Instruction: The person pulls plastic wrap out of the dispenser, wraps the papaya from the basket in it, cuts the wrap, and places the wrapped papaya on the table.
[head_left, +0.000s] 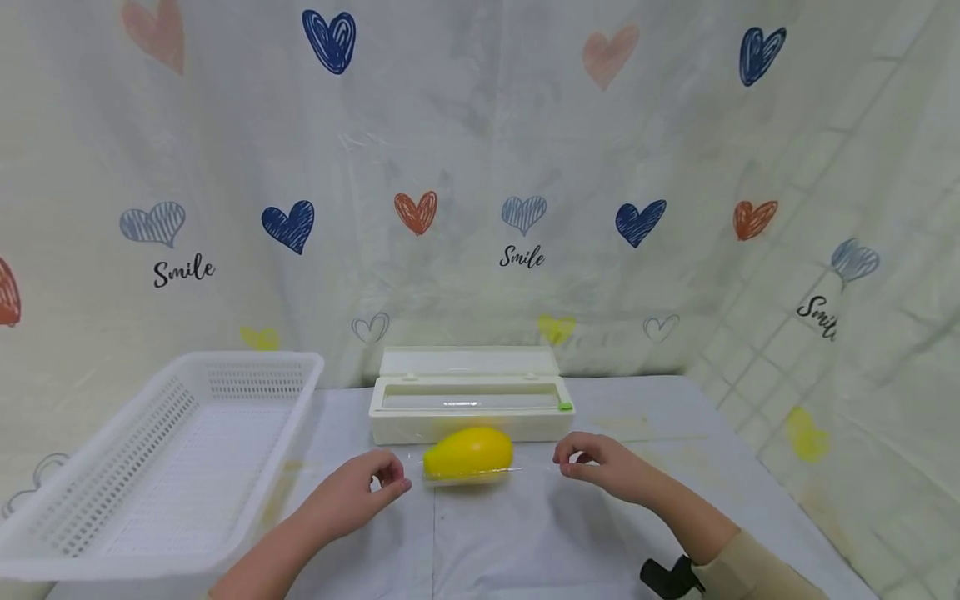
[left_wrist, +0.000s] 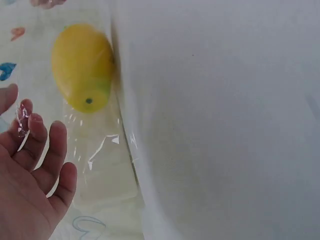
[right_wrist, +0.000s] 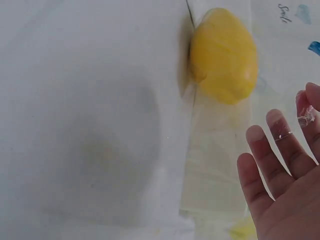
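A yellow mango-like fruit (head_left: 471, 452) lies on the cloth-covered table, in front of a white cling film dispenser box (head_left: 472, 429) whose lid stands raised. Clear cling film (left_wrist: 102, 150) stretches between the two hands, by the fruit; its front edge glints just below the fruit in the head view. On the left side, the left hand (head_left: 363, 493) pinches one corner of the film between thumb and index finger. The right hand (head_left: 607, 467) pinches the other corner, its remaining fingers loosely spread in the right wrist view. Whether the film touches the fruit cannot be told.
A white plastic basket (head_left: 300, 433) with slotted walls stands at the left of the table. Behind the box hangs a curtain (head_left: 465, 292) printed with hearts. A green slider (head_left: 566, 407) sits at the box's right end.
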